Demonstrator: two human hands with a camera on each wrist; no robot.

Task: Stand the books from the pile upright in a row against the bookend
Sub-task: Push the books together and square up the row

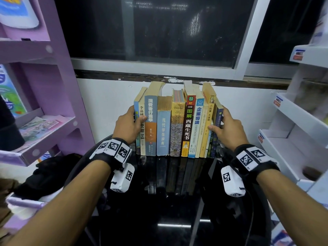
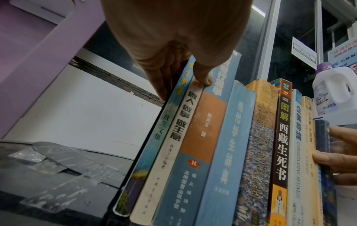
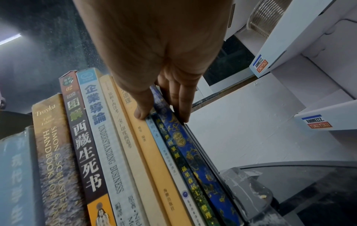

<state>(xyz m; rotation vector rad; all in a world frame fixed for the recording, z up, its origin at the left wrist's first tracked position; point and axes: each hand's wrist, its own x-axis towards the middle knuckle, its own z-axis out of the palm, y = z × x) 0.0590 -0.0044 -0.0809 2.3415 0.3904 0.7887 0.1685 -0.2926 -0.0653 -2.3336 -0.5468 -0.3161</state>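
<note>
Your row of upright paperback books (image 1: 174, 125) stands spines outward on the glossy black tabletop (image 1: 177, 210), backed by the white wall (image 1: 106, 103). Your left hand (image 1: 126, 126) clamps the row's left end: thumb (image 2: 203, 76) on the spines, fingers (image 2: 160, 79) flat along the outer cover of the light-blue end book (image 2: 154, 137). Your right hand (image 1: 229, 127) clamps the right end likewise, thumb on a spine, straight fingers (image 3: 182, 99) along the dark-blue patterned end book (image 3: 193, 152). Bare tabletop lies outside both sets of fingers. The purple shelf unit (image 1: 44, 86) beyond your left fingers holds leaflets; the white shelf unit (image 1: 292, 125) stands beyond your right.
</note>
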